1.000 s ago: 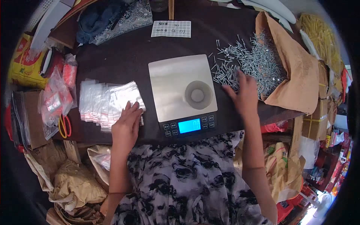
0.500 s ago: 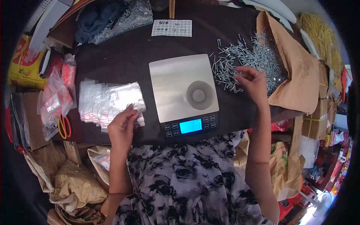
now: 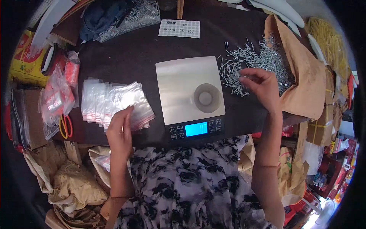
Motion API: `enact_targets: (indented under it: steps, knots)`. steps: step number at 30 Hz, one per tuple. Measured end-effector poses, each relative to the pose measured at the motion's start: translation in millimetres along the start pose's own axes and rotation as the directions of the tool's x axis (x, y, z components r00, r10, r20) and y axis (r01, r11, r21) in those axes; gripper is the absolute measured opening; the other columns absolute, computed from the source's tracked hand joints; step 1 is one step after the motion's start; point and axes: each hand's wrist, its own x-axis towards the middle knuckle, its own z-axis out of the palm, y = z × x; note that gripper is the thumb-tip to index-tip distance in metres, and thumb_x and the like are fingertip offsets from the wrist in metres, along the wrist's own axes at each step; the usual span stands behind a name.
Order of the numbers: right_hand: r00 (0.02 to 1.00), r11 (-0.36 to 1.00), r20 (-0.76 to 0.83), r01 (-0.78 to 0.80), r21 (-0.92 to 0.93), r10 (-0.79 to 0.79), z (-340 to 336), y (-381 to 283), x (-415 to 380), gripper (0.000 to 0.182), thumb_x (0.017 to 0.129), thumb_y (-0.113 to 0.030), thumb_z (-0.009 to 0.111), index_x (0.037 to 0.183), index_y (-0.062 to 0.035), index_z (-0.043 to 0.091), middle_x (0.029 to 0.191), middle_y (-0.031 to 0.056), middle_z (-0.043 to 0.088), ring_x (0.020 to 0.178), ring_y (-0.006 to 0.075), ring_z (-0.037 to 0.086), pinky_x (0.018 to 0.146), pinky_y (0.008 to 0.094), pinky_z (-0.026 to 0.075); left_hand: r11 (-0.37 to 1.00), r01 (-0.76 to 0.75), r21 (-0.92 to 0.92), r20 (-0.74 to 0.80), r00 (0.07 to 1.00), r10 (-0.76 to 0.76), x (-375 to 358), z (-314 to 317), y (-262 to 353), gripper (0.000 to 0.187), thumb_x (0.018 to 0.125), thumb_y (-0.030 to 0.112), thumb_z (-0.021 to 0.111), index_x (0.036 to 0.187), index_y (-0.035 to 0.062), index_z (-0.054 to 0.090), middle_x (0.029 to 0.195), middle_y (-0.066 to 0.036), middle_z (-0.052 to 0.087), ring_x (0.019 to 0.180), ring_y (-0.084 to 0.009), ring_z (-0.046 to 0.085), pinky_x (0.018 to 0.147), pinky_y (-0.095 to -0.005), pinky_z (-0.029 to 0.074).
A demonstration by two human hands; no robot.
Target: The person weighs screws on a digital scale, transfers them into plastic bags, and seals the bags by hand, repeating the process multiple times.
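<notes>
My left hand (image 3: 120, 128) is at the near edge of a fanned row of clear zip-lock bags (image 3: 100, 100), thumb and forefinger closed on the top bag (image 3: 130, 95). Over a loose heap of small silvery screws (image 3: 249, 59), my right hand (image 3: 263, 86) has thumb and forefinger curled in a pinch; a small grey piece, seemingly a screw, shows at the fingertips. Between the hands lies a digital scale (image 3: 175, 82) with a lit blue display. A grey round cup (image 3: 207, 98) stands on the right part of its steel plate.
The screws spill from an open brown paper bag (image 3: 305, 80) at right. At the back are a clear bin of screws (image 3: 131, 19) with a dark cloth and a handwritten label sheet (image 3: 179, 29). Plastic packets (image 3: 57, 99) and orange-handled scissors (image 3: 65, 128) lie at left.
The whole view has shifted slightly. The top bags are spread differently under my left fingers. My right hand stays over the screws, still pinching.
</notes>
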Motion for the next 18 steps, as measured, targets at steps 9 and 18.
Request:
enact_targets:
  steps: [9,18]
  knots:
    - [0.946,0.960,0.169,0.277,0.030,-0.278,44.1,-36.1,-25.4,0.017,0.078,-0.002,0.071,0.095,-0.0013,0.071,0.090,0.0091,0.070,0.075,0.0125,0.065,0.066,0.0243,0.052,0.968,0.169,-0.185,0.004,0.985,-0.171,-6.1,-6.1,28.1,0.020,0.098,0.004,0.046,0.109,-0.0002,0.062,0.073,-0.003,0.057,0.069,-0.0092,0.055,0.068,-0.0241,0.046]
    - [0.856,0.891,0.269,0.454,0.012,-0.441,41.7,-44.5,-68.4,0.017,0.078,-0.012,0.073,0.092,-0.0037,0.068,0.085,0.0087,0.066,0.074,0.0192,0.065,0.065,0.0302,0.053,0.926,-0.087,-0.366,0.304,0.930,0.208,-5.9,-10.0,58.5,0.022,0.081,-0.007,0.059,0.102,-0.0021,0.065,0.086,-0.010,0.059,0.081,-0.0224,0.060,0.069,-0.0290,0.049]
